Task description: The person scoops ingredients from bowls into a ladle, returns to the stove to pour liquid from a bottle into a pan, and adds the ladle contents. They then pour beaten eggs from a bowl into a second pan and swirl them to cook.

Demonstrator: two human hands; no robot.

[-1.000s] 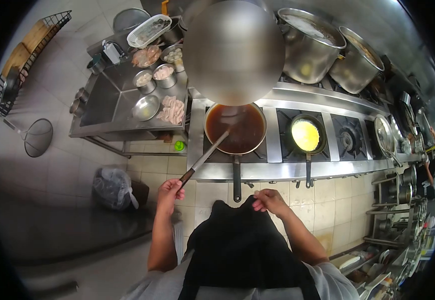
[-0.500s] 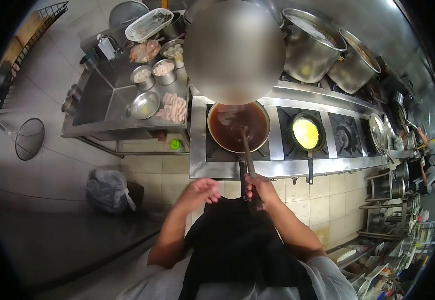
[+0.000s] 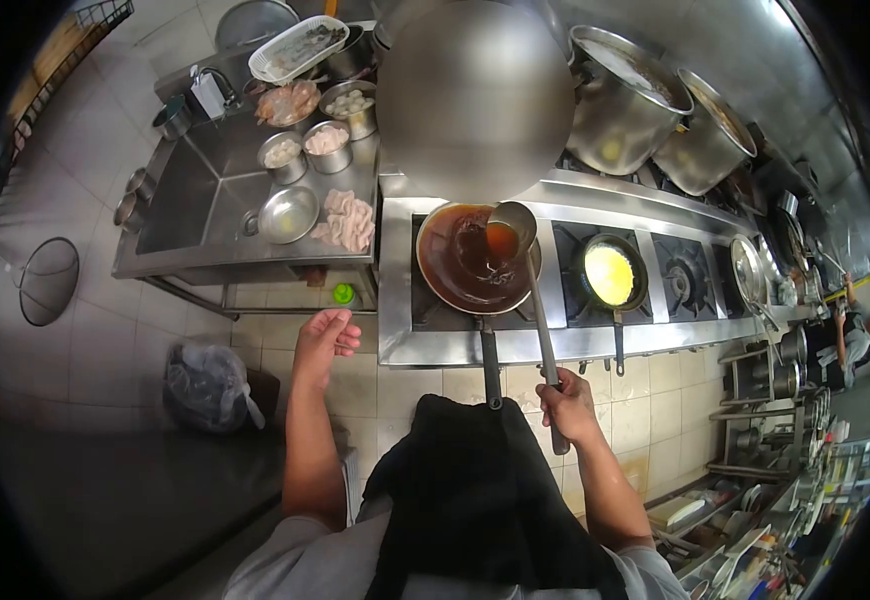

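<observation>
My right hand [image 3: 568,404] is wrapped round the handle of a long metal ladle [image 3: 545,335]. The ladle's bowl, with some reddish-brown liquid in it, is over the right side of a large frying pan [image 3: 491,365]. Dark reddish-brown sauce [image 3: 452,255] fills that pan on the left burner, and its surface ripples. The pan's handle points toward me, with neither hand on it. Off to the left, my left hand [image 3: 328,345] hovers in front of the counter, fingers loosely bent and apart, holding nothing.
A smaller pan [image 3: 619,345] holding bright yellow liquid sits on the burner to the right. Large stockpots [image 3: 610,130] stand behind. On the left steel counter [image 3: 245,262] are bowls of food and a pile of raw pale meat [image 3: 347,222]. Another person [image 3: 852,340] is at far right.
The ladle has risen out of the sauce and shifted right, now carrying liquid. My right hand has moved right and slightly down; my left hand has moved left and up.
</observation>
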